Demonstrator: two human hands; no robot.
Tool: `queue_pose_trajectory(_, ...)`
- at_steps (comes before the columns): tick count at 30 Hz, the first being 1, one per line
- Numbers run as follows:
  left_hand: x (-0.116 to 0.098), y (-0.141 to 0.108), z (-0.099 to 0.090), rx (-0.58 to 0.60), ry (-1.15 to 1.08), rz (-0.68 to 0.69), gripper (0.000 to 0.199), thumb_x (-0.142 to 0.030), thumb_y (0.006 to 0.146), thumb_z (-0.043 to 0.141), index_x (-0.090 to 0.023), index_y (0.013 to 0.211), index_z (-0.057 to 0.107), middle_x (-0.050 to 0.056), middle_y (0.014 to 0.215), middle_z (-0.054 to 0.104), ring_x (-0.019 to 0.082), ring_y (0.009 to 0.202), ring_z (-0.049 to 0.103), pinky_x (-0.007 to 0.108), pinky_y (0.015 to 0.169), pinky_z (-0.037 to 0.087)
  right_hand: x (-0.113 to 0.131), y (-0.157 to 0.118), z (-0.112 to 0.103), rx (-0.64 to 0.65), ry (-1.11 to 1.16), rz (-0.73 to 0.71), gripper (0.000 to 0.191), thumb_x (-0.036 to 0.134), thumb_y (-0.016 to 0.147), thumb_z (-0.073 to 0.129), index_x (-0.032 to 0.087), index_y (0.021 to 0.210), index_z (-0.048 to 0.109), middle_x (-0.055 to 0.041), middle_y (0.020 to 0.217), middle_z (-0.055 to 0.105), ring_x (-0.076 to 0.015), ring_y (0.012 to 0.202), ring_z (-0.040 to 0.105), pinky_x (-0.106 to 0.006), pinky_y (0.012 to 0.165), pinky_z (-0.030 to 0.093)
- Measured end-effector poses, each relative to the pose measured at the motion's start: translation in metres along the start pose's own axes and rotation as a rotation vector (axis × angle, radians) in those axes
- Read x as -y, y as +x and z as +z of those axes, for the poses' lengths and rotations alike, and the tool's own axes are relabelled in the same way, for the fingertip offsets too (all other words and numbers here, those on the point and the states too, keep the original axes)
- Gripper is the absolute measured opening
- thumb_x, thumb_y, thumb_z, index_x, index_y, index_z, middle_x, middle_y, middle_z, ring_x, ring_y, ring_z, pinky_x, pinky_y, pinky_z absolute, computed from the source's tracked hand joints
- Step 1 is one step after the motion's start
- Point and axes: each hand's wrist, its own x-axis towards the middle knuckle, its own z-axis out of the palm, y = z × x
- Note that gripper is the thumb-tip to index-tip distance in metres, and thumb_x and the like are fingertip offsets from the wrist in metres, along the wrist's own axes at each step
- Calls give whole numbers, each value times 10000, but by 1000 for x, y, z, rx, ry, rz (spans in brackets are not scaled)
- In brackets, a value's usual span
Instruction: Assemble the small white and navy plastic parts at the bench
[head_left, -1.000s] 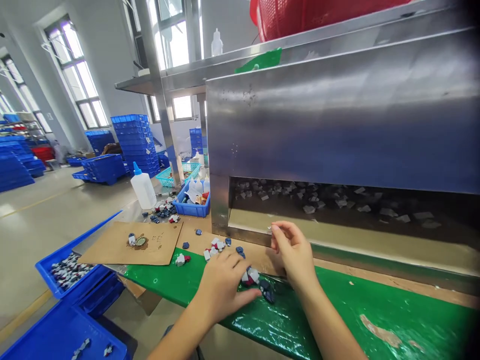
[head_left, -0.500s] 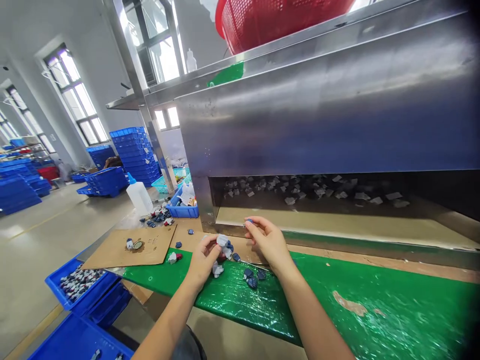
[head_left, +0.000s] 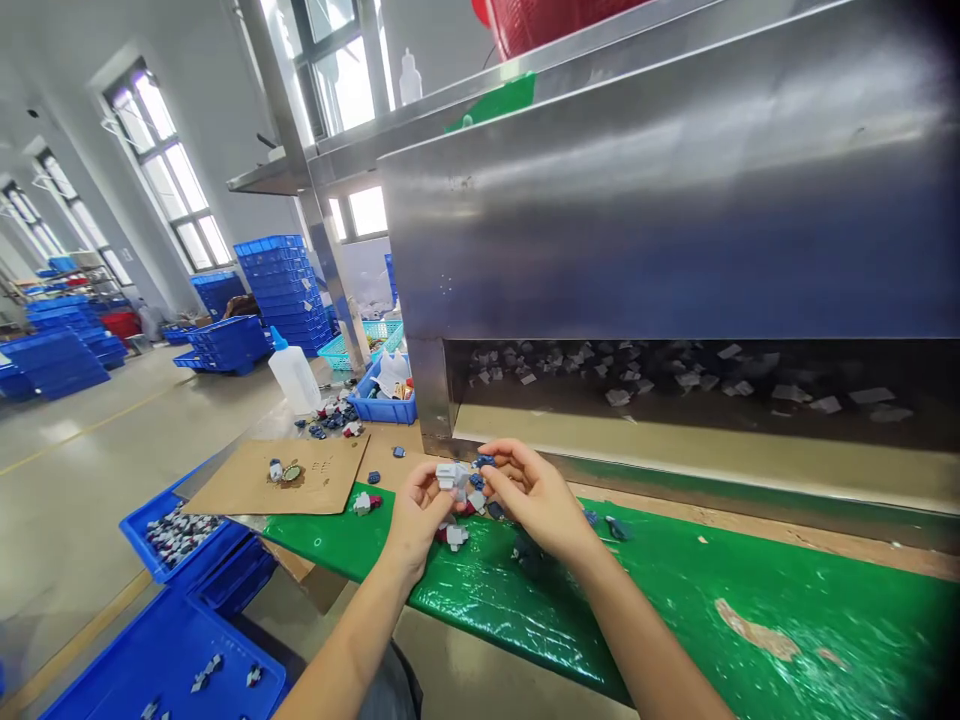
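My left hand (head_left: 417, 515) pinches a small light-grey plastic piece (head_left: 451, 476) above the green bench cover. Close beside it, my right hand (head_left: 536, 495) grips a small dark-blue piece (head_left: 484, 462) between thumb and fingers. The two pieces are very near each other; whether they touch is unclear. Below my left hand lies a white and dark-red piece (head_left: 454, 538) on the green cover. Dark-blue parts (head_left: 526, 548) lie under my right hand, partly hidden by it. Another white and red piece (head_left: 365, 503) rests to the left.
A cardboard sheet (head_left: 262, 478) holds a small round dish (head_left: 291, 473). Behind it stand a white bottle with a blue cap (head_left: 295, 375) and a blue basket (head_left: 382, 408). A metal housing (head_left: 637, 220) rises behind my hands. Blue bins (head_left: 180, 545) sit below at left.
My right hand has come closer to my left hand, bringing the dark-blue piece beside the grey one. The camera view has shifted slightly, moving the scene rightward.
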Motion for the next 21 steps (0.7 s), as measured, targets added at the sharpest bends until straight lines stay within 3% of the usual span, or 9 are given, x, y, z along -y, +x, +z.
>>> queue_pose_trajectory(11,-1,0,-1,-12,34,24,302,-314,644,707,-154,885,621,23,824,627,103,652,555,190,601,490,6,-2,0,-22,-285,-137,212,330,775,535,190,927,586,-26,690,590,-148,600,533,-249,514,430)
queue_pose_trajectory(21,-1,0,-2,13,57,38,305,-293,662,694,-159,929,633,31,865,636,108,697,567,185,627,494,6,-2,-2,1,-421,-242,191,305,810,485,215,940,593,-54,884,643,-189,731,592,-280,588,463)
